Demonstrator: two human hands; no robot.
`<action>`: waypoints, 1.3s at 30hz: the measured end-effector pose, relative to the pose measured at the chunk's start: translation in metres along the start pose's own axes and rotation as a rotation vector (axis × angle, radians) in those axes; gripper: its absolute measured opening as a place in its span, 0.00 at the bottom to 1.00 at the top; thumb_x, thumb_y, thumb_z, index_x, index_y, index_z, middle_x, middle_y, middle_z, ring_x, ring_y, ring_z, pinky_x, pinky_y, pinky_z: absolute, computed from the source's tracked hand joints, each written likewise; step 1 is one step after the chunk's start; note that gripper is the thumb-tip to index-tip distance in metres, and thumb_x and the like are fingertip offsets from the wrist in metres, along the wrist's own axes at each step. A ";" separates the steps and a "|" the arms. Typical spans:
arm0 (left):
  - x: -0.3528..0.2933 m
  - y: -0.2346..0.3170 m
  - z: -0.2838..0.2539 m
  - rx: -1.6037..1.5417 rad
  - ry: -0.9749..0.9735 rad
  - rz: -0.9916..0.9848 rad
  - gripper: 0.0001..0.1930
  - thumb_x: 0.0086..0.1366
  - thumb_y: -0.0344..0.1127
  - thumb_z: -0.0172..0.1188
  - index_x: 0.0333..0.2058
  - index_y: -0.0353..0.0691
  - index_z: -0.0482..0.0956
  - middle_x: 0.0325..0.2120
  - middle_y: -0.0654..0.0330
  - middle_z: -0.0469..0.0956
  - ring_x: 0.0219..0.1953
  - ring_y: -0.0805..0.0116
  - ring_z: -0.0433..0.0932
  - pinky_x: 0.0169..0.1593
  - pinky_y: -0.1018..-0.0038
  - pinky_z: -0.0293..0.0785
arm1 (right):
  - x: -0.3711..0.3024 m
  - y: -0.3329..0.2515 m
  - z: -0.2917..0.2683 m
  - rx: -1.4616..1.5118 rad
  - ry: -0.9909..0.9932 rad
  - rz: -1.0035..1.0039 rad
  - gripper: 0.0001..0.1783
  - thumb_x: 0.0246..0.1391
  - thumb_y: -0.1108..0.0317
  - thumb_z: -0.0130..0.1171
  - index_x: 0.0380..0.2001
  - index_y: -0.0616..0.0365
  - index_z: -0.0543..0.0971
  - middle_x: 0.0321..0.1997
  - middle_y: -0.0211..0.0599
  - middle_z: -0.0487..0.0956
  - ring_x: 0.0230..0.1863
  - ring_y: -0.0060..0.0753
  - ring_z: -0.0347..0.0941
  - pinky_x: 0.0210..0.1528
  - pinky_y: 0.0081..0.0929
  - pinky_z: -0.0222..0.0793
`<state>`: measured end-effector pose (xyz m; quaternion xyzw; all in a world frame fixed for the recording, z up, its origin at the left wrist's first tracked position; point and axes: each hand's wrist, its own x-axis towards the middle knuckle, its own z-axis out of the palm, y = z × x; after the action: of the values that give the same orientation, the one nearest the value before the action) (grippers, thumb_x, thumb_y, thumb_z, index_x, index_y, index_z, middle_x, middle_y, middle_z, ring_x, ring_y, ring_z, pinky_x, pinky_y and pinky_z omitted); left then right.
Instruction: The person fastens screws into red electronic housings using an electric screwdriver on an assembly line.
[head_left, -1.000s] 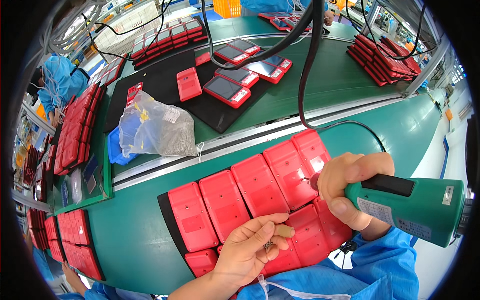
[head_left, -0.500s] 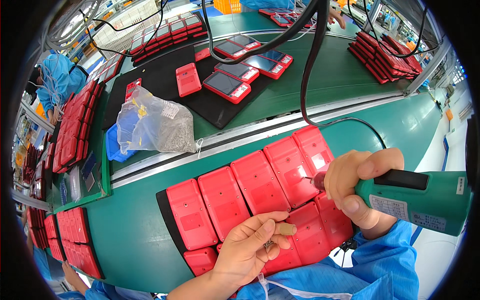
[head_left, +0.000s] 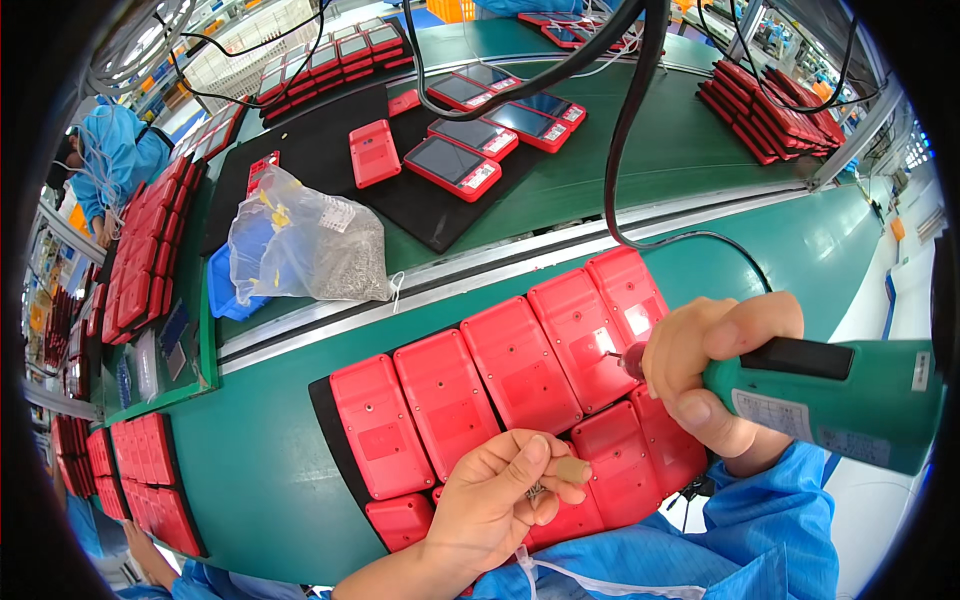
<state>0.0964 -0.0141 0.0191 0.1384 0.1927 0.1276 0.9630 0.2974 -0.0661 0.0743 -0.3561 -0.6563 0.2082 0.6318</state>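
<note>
My right hand (head_left: 705, 365) is wrapped round a green electric screwdriver (head_left: 865, 400) with a black panel on its side. Its bit points left, over the upper row of red device housings (head_left: 520, 365); I cannot tell whether the tip touches one. Those housings lie face down in two rows, with small screw holes in their backs. Over the lower row, my left hand (head_left: 495, 490) is curled palm-up round several small metal screws (head_left: 537, 490), thumb against fingers. A tan finger cot (head_left: 573, 470) covers one fingertip. My left hand hides part of the lower row.
A clear bag of small metal parts (head_left: 350, 260) rests by a blue bin (head_left: 228, 285) beyond the metal rail. Red handsets with screens (head_left: 452, 167) lie on a black mat. More red stacks stand left and right. A black cable (head_left: 612, 190) hangs ahead; co-workers sit at the left.
My left hand's fingers have drawn in slightly, the forefinger tip moving back toward the thumb. The screwdriver has shifted only a little to the left.
</note>
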 end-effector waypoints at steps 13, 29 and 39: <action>-0.001 0.001 0.001 0.082 0.013 0.002 0.13 0.60 0.40 0.50 0.34 0.35 0.74 0.22 0.58 0.75 0.23 0.75 0.72 0.21 0.86 0.60 | 0.018 0.014 0.010 0.013 0.515 0.198 0.10 0.36 0.77 0.55 0.10 0.57 0.67 0.09 0.27 0.66 0.09 0.16 0.58 0.11 0.15 0.51; 0.018 -0.016 0.044 0.195 0.227 0.048 0.17 0.61 0.45 0.48 0.29 0.35 0.75 0.22 0.56 0.74 0.20 0.76 0.68 0.18 0.87 0.57 | 0.002 -0.012 0.000 0.059 0.317 0.212 0.14 0.41 0.82 0.53 0.32 0.58 0.65 0.16 0.25 0.65 0.15 0.15 0.57 0.19 0.17 0.54; 0.022 -0.025 0.030 0.735 0.105 0.211 0.08 0.56 0.33 0.55 0.27 0.33 0.77 0.19 0.61 0.74 0.19 0.79 0.66 0.21 0.85 0.59 | -0.016 -0.078 -0.004 0.439 0.475 -0.080 0.23 0.45 0.75 0.52 0.42 0.49 0.55 0.11 0.28 0.62 0.07 0.23 0.58 0.11 0.27 0.59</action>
<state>0.1332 -0.0374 0.0301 0.4866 0.2594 0.1552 0.8197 0.2848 -0.1295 0.1203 -0.2238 -0.4434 0.2310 0.8366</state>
